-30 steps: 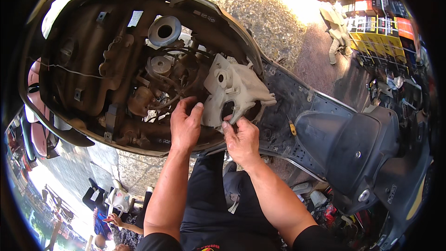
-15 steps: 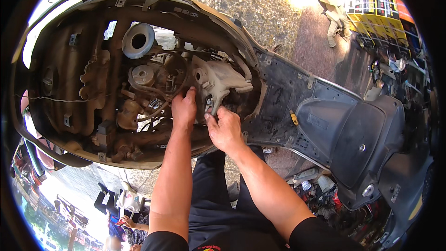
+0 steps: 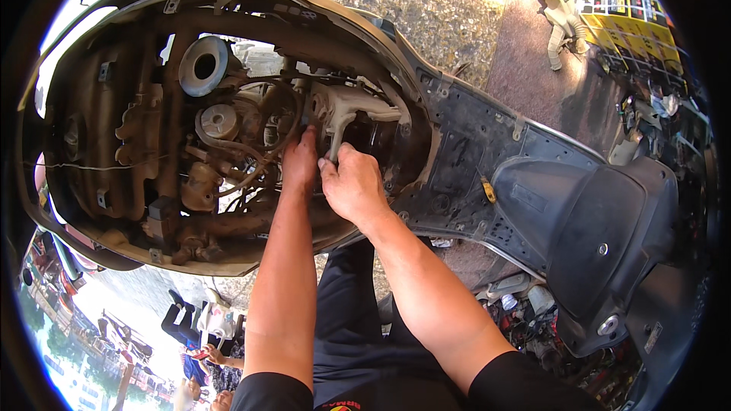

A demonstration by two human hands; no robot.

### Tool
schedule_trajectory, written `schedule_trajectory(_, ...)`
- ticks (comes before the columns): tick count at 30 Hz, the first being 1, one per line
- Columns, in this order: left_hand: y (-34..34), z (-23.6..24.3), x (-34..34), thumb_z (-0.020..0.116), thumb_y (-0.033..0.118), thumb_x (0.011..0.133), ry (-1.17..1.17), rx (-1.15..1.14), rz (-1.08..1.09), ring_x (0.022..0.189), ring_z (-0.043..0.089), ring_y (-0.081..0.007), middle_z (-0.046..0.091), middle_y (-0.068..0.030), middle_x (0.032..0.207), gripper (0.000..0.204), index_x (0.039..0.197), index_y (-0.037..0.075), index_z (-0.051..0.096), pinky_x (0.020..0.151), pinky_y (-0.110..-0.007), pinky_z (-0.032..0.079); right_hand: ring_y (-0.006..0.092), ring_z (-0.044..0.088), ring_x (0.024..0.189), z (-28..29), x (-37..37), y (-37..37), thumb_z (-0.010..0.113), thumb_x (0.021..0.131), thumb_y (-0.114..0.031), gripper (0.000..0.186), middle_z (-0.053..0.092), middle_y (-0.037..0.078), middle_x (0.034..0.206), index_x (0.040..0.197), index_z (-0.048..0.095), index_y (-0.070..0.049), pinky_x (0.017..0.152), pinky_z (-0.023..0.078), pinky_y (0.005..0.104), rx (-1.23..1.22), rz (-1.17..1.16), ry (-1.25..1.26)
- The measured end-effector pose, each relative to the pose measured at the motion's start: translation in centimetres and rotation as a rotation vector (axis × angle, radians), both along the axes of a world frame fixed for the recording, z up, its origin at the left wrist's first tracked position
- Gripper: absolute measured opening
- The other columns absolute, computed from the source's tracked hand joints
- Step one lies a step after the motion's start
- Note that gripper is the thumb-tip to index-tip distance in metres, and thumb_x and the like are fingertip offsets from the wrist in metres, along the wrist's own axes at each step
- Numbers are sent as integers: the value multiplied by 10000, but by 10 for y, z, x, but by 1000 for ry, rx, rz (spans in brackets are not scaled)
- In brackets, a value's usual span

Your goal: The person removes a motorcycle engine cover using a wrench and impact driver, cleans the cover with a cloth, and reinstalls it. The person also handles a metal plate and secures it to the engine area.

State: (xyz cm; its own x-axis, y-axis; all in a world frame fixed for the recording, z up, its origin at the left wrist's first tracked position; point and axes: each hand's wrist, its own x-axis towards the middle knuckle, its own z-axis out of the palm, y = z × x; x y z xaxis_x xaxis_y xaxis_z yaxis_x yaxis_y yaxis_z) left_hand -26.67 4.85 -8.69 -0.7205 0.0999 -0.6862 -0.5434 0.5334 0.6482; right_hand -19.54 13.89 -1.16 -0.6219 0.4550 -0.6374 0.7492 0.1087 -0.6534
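Note:
In the open body of a scooter [image 3: 251,259], a dusty, pale moulded cover [image 3: 358,102] sits tilted among the engine parts. My right hand [image 3: 352,180] is closed on a narrow arm of that cover, thumb and fingers pinching its near end. Just left of it, my left hand [image 3: 299,161] reaches down between the cover and the hoses. Its fingertips are hidden there, so their grip does not show. A round, dusty metal part [image 3: 218,122] and a black hose [image 3: 293,99] lie to the left of my hands.
A grey ring-shaped part [image 3: 203,66] stands at the upper left of the bay. On the black footboard [image 3: 457,160] lies a yellow-handled screwdriver [image 3: 488,190]. Another pale part with a ribbed hose [image 3: 560,15] rests on the floor. People [image 3: 205,358] are at the lower left.
The pale cover has tipped and sunk further into the bay. My right hand has moved up and slightly left with it. My left fingers have gone deeper beside it.

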Motion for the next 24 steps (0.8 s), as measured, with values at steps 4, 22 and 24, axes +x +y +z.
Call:
schedule_trajectory(4,-9,-5,-5,512,344,947,-5,-136,-76,1193,582,-331,640,-214,1263,514,1247,-63,604,1024,-361,410,483,646,808,-3,4,2,668,869,-154,217,645,294,755,851,605,52,718,520,502,13,-57,54)
schedule_trajectory(22,-41,-32,-14,494,256,879,-230,-517,-860,1145,616,-389,643,-303,1146,413,1085,-49,681,955,-434,472,493,629,761,-2,5,16,684,847,-129,220,612,303,703,790,580,57,667,509,504,111,27,112)
schedule_trajectory(24,-32,-26,-10,502,231,868,-307,-616,-986,1187,612,-358,651,-258,1188,396,1107,-12,702,985,-426,484,496,633,770,1,6,22,674,851,-120,213,618,310,720,796,585,66,689,515,507,86,41,104)
